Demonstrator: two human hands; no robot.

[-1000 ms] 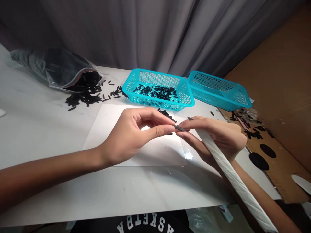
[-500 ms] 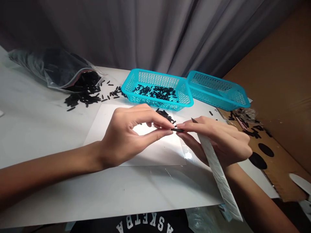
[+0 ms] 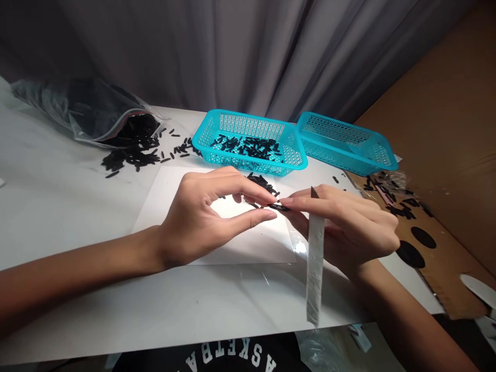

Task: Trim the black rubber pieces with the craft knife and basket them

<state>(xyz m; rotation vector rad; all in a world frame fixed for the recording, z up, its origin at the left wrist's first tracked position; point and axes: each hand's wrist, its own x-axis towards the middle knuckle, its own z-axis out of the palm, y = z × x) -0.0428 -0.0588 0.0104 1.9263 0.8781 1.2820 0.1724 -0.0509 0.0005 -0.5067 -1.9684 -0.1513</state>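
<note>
"As we look at the centre of the frame, what do our hands hold?"

"Our right hand (image 3: 349, 219) pinches a small black piece (image 3: 279, 207) between thumb and fingers, above the white sheet (image 3: 232, 253). It also holds a white-wrapped strip (image 3: 315, 268), whose dark pointed tip (image 3: 314, 192) rises past the fingers while the wrapped length points towards the bottom of the frame."

"And our left hand (image 3: 197, 219)?"

"We have its thumb and forefinger parted at the near side of the small black piece. The forefinger is close to the end, but we cannot tell whether it touches."

"What do we see around them?"

"Just behind our fingers, a black pile (image 3: 260, 182) lies on the sheet. At upper centre, the left basket (image 3: 248, 161) holds more black bits, with the right basket (image 3: 349, 150) just beside it. At upper left, an open clear bag (image 3: 89, 111) spills others onto the table (image 3: 155, 310). At right, we find two black ovals (image 3: 411, 254) on brown cardboard (image 3: 451, 289)."
</note>
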